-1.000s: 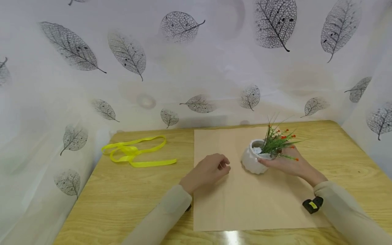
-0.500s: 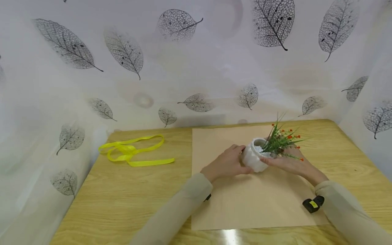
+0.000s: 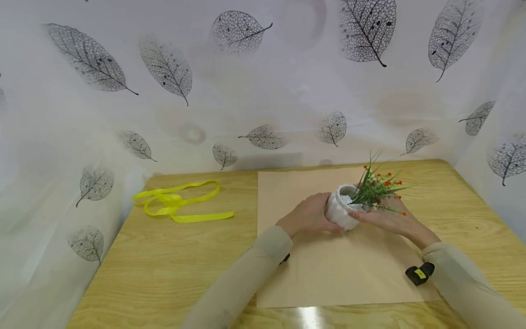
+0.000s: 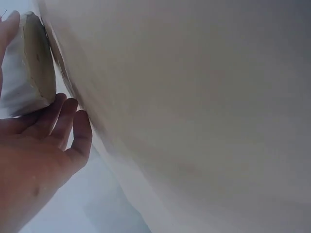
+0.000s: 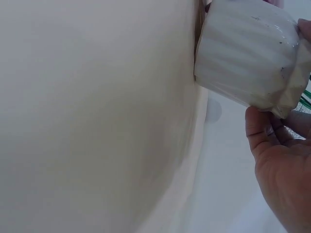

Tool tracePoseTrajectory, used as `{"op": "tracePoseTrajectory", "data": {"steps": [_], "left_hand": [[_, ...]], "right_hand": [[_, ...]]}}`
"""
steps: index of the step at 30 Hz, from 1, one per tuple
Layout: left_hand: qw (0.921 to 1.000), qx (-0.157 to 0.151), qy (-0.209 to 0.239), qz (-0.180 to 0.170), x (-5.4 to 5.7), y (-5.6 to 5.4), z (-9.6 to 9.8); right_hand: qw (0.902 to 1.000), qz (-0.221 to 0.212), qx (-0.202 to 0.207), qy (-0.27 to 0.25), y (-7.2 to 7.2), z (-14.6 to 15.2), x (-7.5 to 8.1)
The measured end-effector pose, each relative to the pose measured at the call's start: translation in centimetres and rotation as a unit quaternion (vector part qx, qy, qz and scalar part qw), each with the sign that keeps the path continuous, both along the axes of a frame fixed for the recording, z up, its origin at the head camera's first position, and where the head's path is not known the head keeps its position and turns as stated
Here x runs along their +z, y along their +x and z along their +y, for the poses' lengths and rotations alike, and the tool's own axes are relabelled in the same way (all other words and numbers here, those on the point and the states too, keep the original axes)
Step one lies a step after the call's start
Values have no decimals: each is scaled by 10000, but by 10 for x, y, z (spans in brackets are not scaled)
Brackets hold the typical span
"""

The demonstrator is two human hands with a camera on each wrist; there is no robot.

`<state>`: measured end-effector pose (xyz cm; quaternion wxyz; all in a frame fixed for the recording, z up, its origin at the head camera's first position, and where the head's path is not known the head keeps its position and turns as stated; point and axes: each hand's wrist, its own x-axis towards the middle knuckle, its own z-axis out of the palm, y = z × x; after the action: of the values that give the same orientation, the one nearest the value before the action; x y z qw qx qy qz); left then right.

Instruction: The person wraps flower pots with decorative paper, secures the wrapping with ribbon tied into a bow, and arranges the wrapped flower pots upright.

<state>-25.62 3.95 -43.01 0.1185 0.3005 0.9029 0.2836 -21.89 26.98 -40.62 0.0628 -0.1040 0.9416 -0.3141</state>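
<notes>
The white pot [image 3: 338, 212] sits tilted over the far half of the brown paper [image 3: 349, 269], with its mouth leaning toward the desk's right edge. Both hands have their grip clamped on it: the left hand [image 3: 310, 214] wraps the side toward the desk's left edge, thumb low near the base, and the right hand [image 3: 394, 219] holds the opposite side, thumb at the front of the rim. The plant [image 3: 371, 194], green with small red flowers, spills over the rim above the right hand. From the left wrist, the underside [image 4: 41, 58] shows, so the base is raised on that side; from the right wrist, its lower edge appears to meet the paper.

To handle this well, I would let the left hand carry the weight down low and use the right to govern the tilt. The glaze looks slick, so broad finger contact should serve better than a pinch on the rim. Change the angle slowly, keep the stems free of the right fingers, and avoid dragging the bottom edge, which could crease the paper. The yellow ribbon [image 3: 176, 214] lies well apart, toward the far left corner of the desk [image 3: 185, 260].
</notes>
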Motion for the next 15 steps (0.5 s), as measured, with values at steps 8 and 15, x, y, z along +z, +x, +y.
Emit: {"op": "tracePoseTrajectory", "data": {"steps": [8, 15], "left_hand": [[9992, 3, -351, -193, 8, 3, 3], [9986, -10, -510, -127, 10, 2, 4]], "right_hand": [[9998, 204, -16, 54, 4, -2, 3], [9993, 319, 50, -209, 3, 0, 2]]}}
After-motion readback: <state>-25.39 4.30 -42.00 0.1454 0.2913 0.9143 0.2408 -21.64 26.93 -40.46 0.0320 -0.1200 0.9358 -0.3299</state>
